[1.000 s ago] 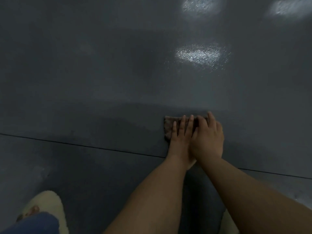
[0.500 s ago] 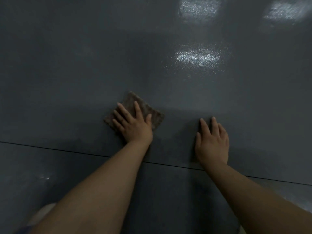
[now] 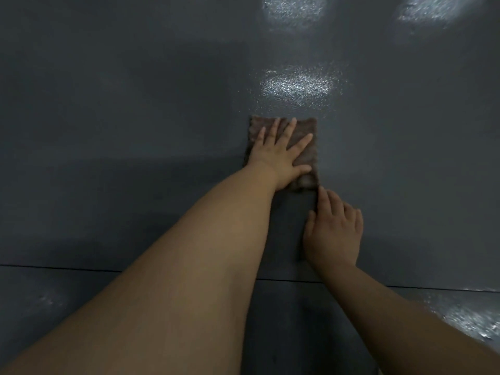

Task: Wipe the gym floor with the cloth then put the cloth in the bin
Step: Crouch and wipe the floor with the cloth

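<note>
Both forearms are bare to the frame's edge, with short-nailed fingers (image 3: 305, 140) and no sleeves showing.

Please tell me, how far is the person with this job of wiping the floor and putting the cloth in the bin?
Done: nothing shows as finished; I cannot tell which floor areas are wiped. In hand: the left hand presses flat on the brown cloth, spread on the floor, while the right hand rests on the floor just beside it. Left: binning the cloth; no bin is in view.
</note>
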Demonstrator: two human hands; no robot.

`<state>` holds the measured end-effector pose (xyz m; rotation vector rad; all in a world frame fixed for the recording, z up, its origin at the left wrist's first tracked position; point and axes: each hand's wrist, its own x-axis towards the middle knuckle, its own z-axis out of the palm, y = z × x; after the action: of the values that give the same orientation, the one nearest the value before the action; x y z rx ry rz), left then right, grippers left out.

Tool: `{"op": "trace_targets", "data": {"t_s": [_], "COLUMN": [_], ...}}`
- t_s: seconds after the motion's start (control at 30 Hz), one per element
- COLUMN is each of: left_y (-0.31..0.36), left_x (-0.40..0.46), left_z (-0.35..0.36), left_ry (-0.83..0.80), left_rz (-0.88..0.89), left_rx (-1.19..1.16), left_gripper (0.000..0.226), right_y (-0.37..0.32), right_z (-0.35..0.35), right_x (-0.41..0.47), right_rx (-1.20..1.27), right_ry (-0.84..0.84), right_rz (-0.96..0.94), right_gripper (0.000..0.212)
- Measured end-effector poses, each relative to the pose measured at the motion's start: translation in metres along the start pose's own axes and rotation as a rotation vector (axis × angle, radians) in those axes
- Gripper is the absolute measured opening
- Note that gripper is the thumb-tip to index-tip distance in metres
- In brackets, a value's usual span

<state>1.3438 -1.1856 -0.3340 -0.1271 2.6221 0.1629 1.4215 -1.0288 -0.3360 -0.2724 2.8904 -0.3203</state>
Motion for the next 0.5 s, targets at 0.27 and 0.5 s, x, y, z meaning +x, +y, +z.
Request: {"op": "trace_targets", "data": {"t_s": [0.27,0.5], "left_y": [-0.071,0.006], "left_x": [-0.046,-0.053], "left_z": [0.024,0.041], "left_ry": [0.156,0.181], "left_rz": [-0.562,-0.399], "left_rx": [-0.264,-0.200], "left_gripper": [0.068,0.065], "right_y": [0.007,0.047], "right_z": [-0.014,-0.029], "right_x": [0.000,0.006], "right_rx": [0.118,0.268], "right_ry": [-0.043,0.201], "right_rz": [-0.027,0.259], "right_gripper": [0.051,0.050]}}
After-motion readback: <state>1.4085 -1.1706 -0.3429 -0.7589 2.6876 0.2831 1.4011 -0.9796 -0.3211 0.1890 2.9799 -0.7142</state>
